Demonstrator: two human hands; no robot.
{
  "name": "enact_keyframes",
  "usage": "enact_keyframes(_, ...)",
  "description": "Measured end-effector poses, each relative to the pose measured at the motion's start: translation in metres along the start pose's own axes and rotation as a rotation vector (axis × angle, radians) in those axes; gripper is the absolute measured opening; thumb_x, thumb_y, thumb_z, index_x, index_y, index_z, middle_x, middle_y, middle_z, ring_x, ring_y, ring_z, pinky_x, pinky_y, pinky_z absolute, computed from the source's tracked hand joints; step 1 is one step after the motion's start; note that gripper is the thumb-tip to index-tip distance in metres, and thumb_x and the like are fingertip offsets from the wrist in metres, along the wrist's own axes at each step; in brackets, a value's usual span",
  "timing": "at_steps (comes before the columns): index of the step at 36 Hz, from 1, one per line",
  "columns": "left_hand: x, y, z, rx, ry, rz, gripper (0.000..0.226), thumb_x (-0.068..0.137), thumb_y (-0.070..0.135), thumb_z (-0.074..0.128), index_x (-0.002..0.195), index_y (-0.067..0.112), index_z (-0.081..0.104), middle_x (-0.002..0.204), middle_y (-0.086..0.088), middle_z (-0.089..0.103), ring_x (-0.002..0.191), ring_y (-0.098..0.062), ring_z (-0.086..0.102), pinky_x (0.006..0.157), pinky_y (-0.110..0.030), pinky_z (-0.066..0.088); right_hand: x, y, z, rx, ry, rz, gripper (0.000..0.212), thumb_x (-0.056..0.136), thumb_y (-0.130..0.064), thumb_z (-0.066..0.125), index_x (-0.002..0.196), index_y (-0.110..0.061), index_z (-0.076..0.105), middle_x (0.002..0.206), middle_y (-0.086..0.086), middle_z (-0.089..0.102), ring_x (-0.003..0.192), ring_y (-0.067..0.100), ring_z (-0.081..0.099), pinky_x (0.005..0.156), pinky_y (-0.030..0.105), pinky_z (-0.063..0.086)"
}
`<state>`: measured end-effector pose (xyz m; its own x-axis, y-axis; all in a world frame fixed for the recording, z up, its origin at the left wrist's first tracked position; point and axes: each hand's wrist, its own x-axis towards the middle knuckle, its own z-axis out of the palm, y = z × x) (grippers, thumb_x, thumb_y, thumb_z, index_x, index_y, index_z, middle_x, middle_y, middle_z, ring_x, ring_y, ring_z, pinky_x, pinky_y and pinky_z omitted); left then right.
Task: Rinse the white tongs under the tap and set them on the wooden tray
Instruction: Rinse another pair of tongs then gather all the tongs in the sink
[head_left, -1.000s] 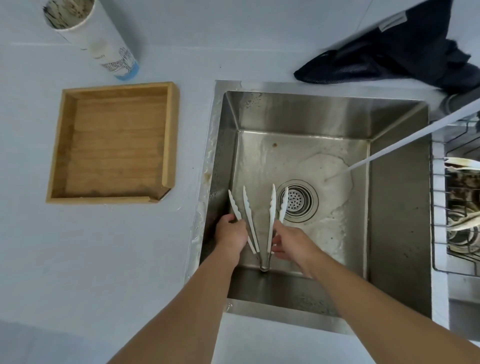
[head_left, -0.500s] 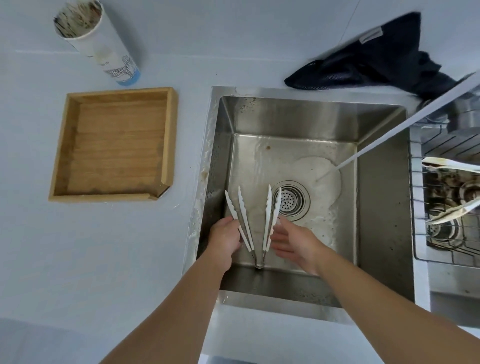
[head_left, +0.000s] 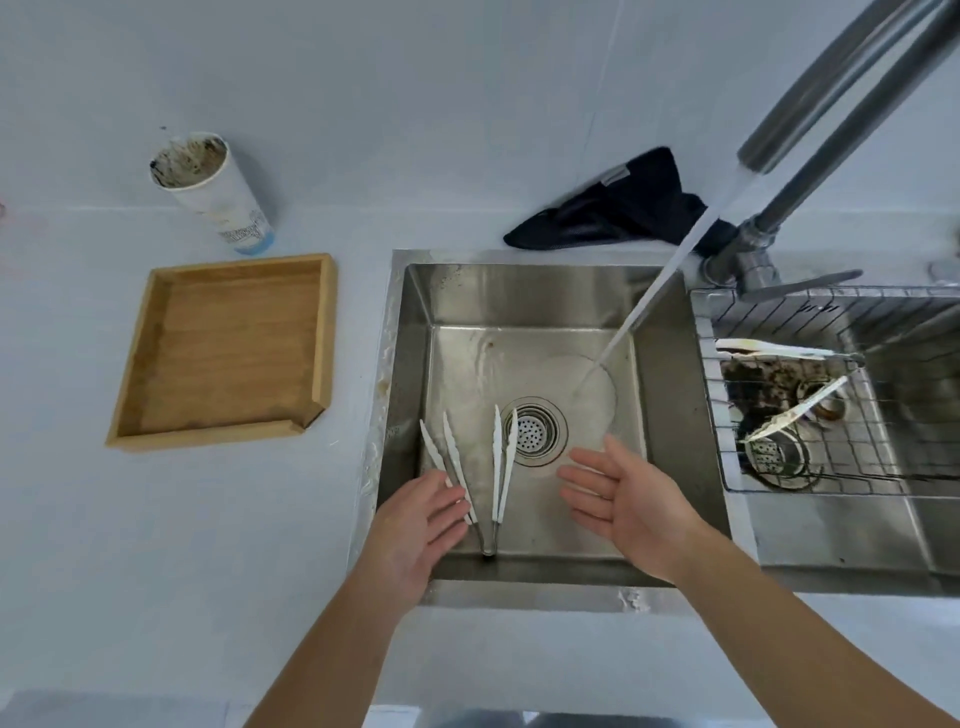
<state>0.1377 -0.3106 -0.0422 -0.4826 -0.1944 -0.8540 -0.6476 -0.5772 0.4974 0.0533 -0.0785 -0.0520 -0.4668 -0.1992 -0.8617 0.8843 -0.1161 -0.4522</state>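
Note:
Two pairs of white tongs lie on the floor of the steel sink (head_left: 670, 415), tips pointing away from me: the left tongs (head_left: 448, 457) and the right tongs (head_left: 503, 457) beside the drain. My left hand (head_left: 418, 525) hovers open over the handle end of the left pair, fingers spread. Open and palm up, my right hand (head_left: 621, 496) is to the right of the tongs and holds nothing. The tap (head_left: 831, 93) at upper right runs a stream of water (head_left: 654, 291) onto the sink floor behind the drain. The empty wooden tray (head_left: 223, 348) sits on the counter at the left.
A dirty paper cup (head_left: 213, 192) stands behind the tray. A dark cloth (head_left: 613, 208) lies behind the sink. On the right, a second basin holds a wire rack (head_left: 831, 395) with soiled tongs (head_left: 779, 351) and dishes.
Both hands have let go of the tongs and opened; my right hand moved right, away from them. The view tilted up, bringing the tap and second basin into sight.

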Motion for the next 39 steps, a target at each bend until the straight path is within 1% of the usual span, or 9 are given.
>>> enact_keyframes(2,-0.007,0.001,0.003,-0.015,-0.016,0.012,0.017,0.103,0.027,0.057,0.111,0.013,0.064,0.117,-0.012,0.072,0.108,-0.025,0.070,0.084,-0.036,0.055,-0.012,-0.006,-0.004,0.034,0.003,-0.029,0.045,0.105,-0.048,0.041,0.116,-0.015,0.069,0.110,0.007,0.079,0.105,0.024,0.072,0.087,0.039,0.053)
enact_keyframes(7,-0.021,0.004,0.018,-0.047,-0.036,0.047,0.023,0.101,0.028,0.061,0.114,0.010,0.066,0.114,-0.013,0.075,0.103,-0.024,0.074,0.080,-0.035,0.057,-0.041,-0.019,-0.023,0.098,-0.001,-0.096,0.050,0.104,-0.051,0.041,0.119,-0.012,0.068,0.113,0.008,0.078,0.101,0.025,0.076,0.087,0.042,0.055)
enact_keyframes(10,-0.026,0.005,0.032,-0.070,-0.060,0.064,0.027,0.101,0.028,0.062,0.117,0.008,0.066,0.106,-0.012,0.079,0.095,-0.023,0.077,0.078,-0.035,0.058,-0.058,-0.030,-0.038,0.100,-0.002,-0.134,0.050,0.104,-0.051,0.040,0.119,-0.012,0.068,0.114,0.008,0.078,0.100,0.024,0.076,0.087,0.042,0.054)
enact_keyframes(13,-0.033,0.004,0.048,-0.083,-0.068,0.089,0.027,0.101,0.028,0.062,0.117,0.008,0.067,0.097,-0.009,0.081,0.089,-0.022,0.079,0.076,-0.035,0.058,-0.070,-0.041,-0.057,0.103,-0.006,-0.161,0.050,0.104,-0.050,0.037,0.120,-0.013,0.066,0.117,0.008,0.077,0.103,0.024,0.075,0.090,0.042,0.053)
enact_keyframes(16,-0.038,-0.001,0.063,-0.097,-0.062,0.100,0.025,0.100,0.028,0.062,0.116,0.009,0.068,0.100,-0.010,0.081,0.090,-0.022,0.079,0.077,-0.036,0.057,-0.080,-0.051,-0.076,0.092,-0.001,-0.173,0.050,0.106,-0.049,0.035,0.124,-0.013,0.065,0.119,0.008,0.076,0.110,0.025,0.072,0.092,0.042,0.054)
enact_keyframes(20,-0.045,-0.013,0.086,-0.113,-0.048,0.106,0.026,0.100,0.028,0.062,0.116,0.009,0.068,0.099,-0.010,0.081,0.089,-0.022,0.079,0.077,-0.036,0.056,-0.089,-0.065,-0.104,0.101,0.020,-0.200,0.051,0.106,-0.047,0.037,0.125,-0.010,0.065,0.117,0.010,0.076,0.105,0.026,0.074,0.084,0.041,0.057)
enact_keyframes(24,-0.051,-0.024,0.116,-0.098,-0.040,0.117,0.025,0.100,0.029,0.062,0.116,0.010,0.068,0.095,-0.007,0.081,0.087,-0.022,0.079,0.077,-0.037,0.056,-0.093,-0.080,-0.137,0.099,0.029,-0.217,0.051,0.105,-0.048,0.040,0.122,-0.009,0.067,0.114,0.010,0.077,0.100,0.026,0.076,0.079,0.040,0.057)
enact_keyframes(31,-0.054,-0.036,0.167,-0.023,-0.036,0.135,0.023,0.100,0.028,0.063,0.114,0.012,0.070,0.095,-0.008,0.081,0.084,-0.020,0.080,0.076,-0.036,0.056,-0.093,-0.113,-0.189,-0.054,0.048,-0.267,0.048,0.105,-0.046,0.041,0.119,-0.011,0.070,0.111,0.008,0.078,0.098,0.024,0.076,0.081,0.040,0.057)
enact_keyframes(39,-0.056,-0.036,0.230,0.078,-0.049,0.172,0.018,0.096,0.023,0.066,0.110,0.012,0.070,0.088,-0.006,0.081,0.087,-0.024,0.077,0.074,-0.034,0.056,-0.080,-0.152,-0.249,-0.017,0.078,-0.282,0.047,0.105,-0.045,0.043,0.119,-0.009,0.070,0.110,0.010,0.078,0.098,0.026,0.076,0.073,0.036,0.061)
